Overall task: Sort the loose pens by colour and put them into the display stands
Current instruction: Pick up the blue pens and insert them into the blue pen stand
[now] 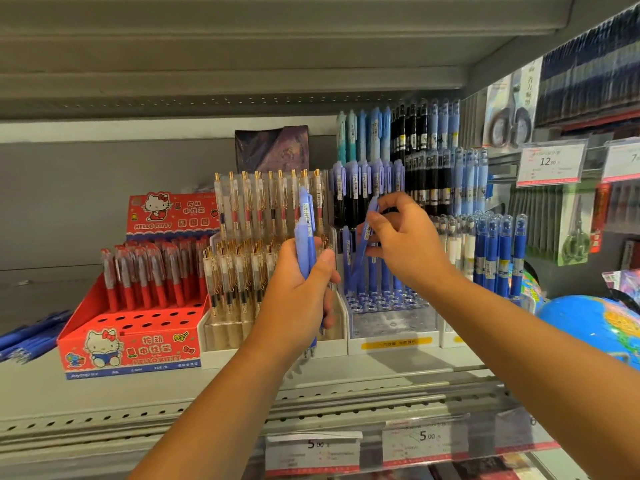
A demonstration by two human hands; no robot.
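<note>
Several periwinkle-blue pens (306, 220), bunched upright in left hand (299, 296), fingers curled round barrels, forearm raised before shelf. One matching pen (361, 254), tilted, pinched between thumb and fingertips of right hand (407, 242), above blue row of tiered display stand (391, 323). Further loose blue pens (29, 336) lying far left, beside red Hello Kitty box (131, 346).
</note>
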